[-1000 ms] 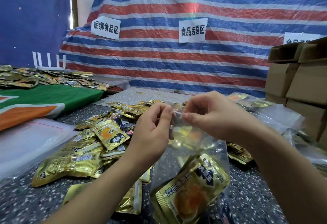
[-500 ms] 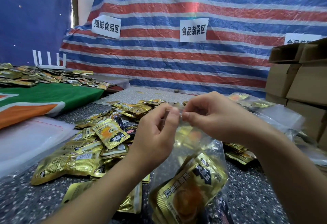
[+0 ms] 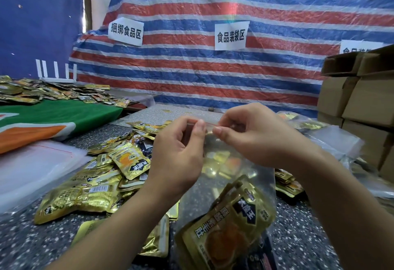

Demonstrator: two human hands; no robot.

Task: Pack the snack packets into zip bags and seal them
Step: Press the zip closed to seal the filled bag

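Both hands were pinching the zip bag's [image 3: 223, 184] top strip, left hand [image 3: 177, 159] and right hand [image 3: 253, 137] nearly touching. Strip ran left-right between my thumbs, bag hanging below with gold snack packets [image 3: 226, 231] inside, just above the surface [image 3: 298, 237].

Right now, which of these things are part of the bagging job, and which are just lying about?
In the job: zip bag, gold packets inside it, loose snack packets, left hand, right hand.

Lying about: cardboard boxes, green cloth, striped tarp.
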